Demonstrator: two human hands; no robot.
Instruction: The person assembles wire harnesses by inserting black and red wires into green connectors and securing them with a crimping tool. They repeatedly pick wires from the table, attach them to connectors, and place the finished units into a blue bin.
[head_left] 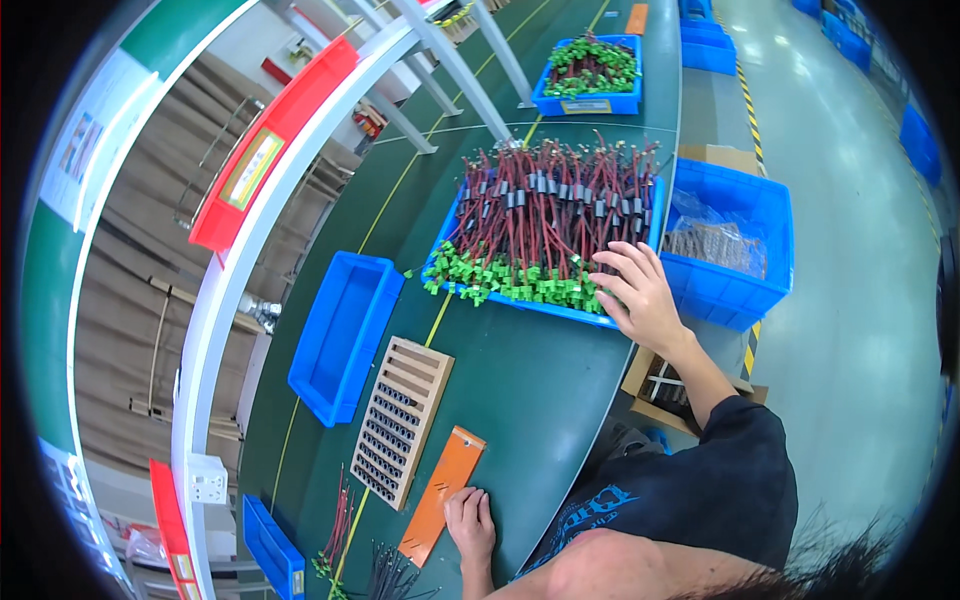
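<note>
A blue bin (440,235) holds a thick heap of dark red wire harnesses (560,200) with green connectors (500,275) along the near side and black sleeves across the middle. At the bin's right front corner is my right hand (645,300), open, its fingers spread over the ends of the wires; nothing is gripped. My left hand (470,525) rests on the table against the edge of an orange board (445,490), fingers loosely bent and holding nothing visible. Beside the board lies a wooden rack (405,410) with slots and rows of small black parts.
A blue tray (345,335) stands left of the rack. Loose red wires (337,525) and black wires (390,572) lie at the near left by another blue bin (272,550). Farther back sits a filled blue bin (590,103). A large blue crate (735,290) stands right of the table.
</note>
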